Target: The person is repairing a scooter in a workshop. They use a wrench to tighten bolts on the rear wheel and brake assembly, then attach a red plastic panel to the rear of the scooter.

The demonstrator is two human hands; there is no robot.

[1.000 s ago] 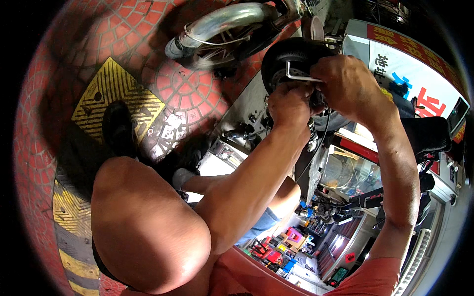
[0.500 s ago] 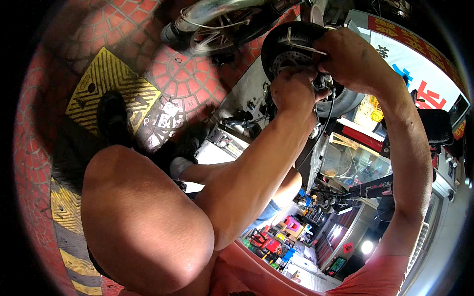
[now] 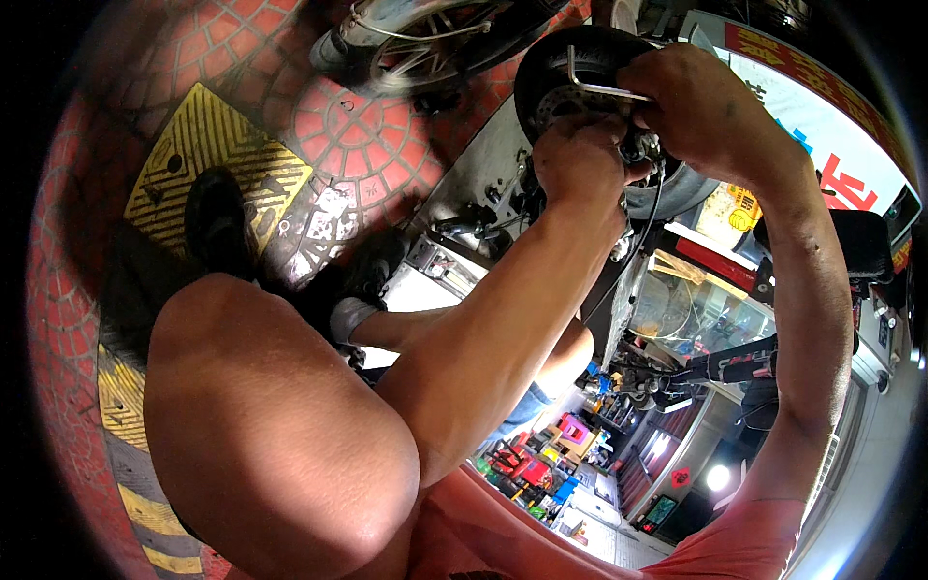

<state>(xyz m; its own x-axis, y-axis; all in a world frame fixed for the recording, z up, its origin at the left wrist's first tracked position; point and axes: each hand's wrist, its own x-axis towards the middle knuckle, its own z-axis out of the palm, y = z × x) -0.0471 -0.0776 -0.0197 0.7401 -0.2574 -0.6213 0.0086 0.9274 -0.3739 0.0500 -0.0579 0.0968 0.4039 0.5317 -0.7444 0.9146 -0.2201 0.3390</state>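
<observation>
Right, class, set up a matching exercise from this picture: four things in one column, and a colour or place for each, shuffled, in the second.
Column one:
1. Hex key
2. Small wheel
3. Ridged ramp plate
4. Left hand

Column two:
A. yellow, lying on the red paving
B. silver, L-shaped, in the right hand
C. closed around parts at the hub, under the right hand
D. black tyre, near the top edge of the picture

Pairs: 1-B, 2-D, 3-A, 4-C.
</observation>
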